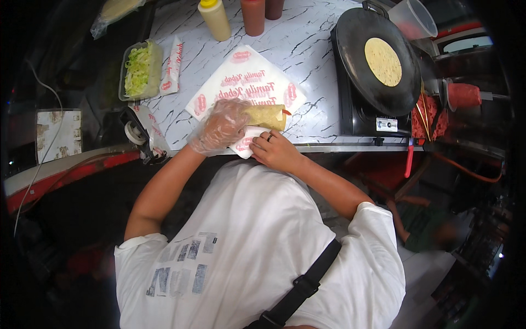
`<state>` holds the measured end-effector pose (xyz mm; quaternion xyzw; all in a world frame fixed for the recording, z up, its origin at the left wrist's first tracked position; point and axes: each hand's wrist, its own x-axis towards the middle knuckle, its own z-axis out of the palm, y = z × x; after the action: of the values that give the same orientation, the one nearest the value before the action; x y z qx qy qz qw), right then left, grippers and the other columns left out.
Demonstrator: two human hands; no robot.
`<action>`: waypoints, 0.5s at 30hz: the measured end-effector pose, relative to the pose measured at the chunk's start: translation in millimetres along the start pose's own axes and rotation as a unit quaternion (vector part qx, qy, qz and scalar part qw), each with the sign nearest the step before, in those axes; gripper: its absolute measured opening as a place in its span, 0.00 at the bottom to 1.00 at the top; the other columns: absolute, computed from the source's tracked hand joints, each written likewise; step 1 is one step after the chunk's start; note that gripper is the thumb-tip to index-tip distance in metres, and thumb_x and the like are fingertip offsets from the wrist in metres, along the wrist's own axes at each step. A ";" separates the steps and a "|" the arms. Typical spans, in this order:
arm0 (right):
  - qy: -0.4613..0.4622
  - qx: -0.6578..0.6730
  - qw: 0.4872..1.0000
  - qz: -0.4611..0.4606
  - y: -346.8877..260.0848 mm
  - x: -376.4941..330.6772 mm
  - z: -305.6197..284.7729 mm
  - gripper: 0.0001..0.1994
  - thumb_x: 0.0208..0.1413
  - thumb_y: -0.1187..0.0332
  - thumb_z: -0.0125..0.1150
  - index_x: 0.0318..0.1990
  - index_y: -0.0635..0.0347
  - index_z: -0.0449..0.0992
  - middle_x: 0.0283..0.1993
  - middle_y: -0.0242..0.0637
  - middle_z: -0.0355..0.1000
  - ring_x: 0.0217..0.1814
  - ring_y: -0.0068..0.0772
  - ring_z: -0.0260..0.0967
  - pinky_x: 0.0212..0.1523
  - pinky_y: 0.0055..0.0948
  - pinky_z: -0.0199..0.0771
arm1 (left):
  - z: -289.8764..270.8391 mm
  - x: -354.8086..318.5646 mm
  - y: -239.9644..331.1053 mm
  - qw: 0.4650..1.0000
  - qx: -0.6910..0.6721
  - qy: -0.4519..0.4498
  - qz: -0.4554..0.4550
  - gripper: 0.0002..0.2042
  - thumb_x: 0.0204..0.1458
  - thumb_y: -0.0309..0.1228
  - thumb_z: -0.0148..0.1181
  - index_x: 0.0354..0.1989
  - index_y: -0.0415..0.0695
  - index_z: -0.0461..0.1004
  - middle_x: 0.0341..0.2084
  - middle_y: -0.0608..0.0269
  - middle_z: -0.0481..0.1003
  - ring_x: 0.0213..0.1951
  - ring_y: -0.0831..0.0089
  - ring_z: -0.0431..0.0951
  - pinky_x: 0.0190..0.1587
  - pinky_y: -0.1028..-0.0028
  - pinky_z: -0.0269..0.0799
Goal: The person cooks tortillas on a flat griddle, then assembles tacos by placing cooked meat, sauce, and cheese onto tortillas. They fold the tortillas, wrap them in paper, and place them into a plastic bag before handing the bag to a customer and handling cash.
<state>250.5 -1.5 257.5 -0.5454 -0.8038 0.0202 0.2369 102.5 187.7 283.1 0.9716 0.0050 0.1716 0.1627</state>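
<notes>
Holding the wrap (pixel 266 117), the left grip (pixel 222 126) is risking squeezing filling (pixel 286 112) out if overtightening, while the right grip (pixel 275 151) is pinching paper (pixel 257 66).

Desk (pixel 315 52) is white marble-look with dark veins, plus a metal front edge (pixel 329 148). Red trim (pixel 118 160) on the left, near a grubby pale panel (pixel 58 136). Surroundings are pretty dark, tiny bright light (pixel 501 255) lower right.
</notes>
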 end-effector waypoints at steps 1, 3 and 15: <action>-0.002 -0.004 1.000 -0.011 -1.7 -0.6 -0.5 0.12 0.47 0.67 0.61 0.40 0.60 0.77 0.38 0.32 0.71 0.42 0.32 0.70 0.43 0.31 0.69 | -5.6 -3.0 6.6 1.000 0.016 -0.009 -0.026 0.18 0.39 0.28 0.65 0.43 0.43 0.77 0.50 0.51 0.74 0.54 0.54 0.72 0.58 0.53 0.65; -0.012 -0.009 1.000 -0.020 -5.1 -0.4 -1.9 0.12 0.47 0.67 0.61 0.40 0.60 0.78 0.38 0.33 0.72 0.42 0.32 0.71 0.43 0.32 0.70 | -14.0 -6.4 10.5 0.999 0.016 -0.013 -0.024 0.19 0.38 0.28 0.65 0.44 0.42 0.77 0.50 0.50 0.74 0.53 0.54 0.73 0.56 0.54 0.68; 0.004 0.257 0.937 0.236 13.9 43.0 -32.8 0.06 0.47 0.68 0.71 0.29 0.58 0.81 0.32 0.38 0.75 0.36 0.45 0.74 0.38 0.39 0.73 | 12.2 -46.1 -13.9 0.994 -0.113 -0.007 0.001 0.25 0.41 0.24 0.66 0.53 0.37 0.74 0.49 0.46 0.75 0.55 0.46 0.73 0.62 0.52 0.67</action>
<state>263.2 34.8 298.0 -0.6401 -0.6186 0.2793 0.3601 63.9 194.1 252.5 0.9481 -0.0168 0.1648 0.2715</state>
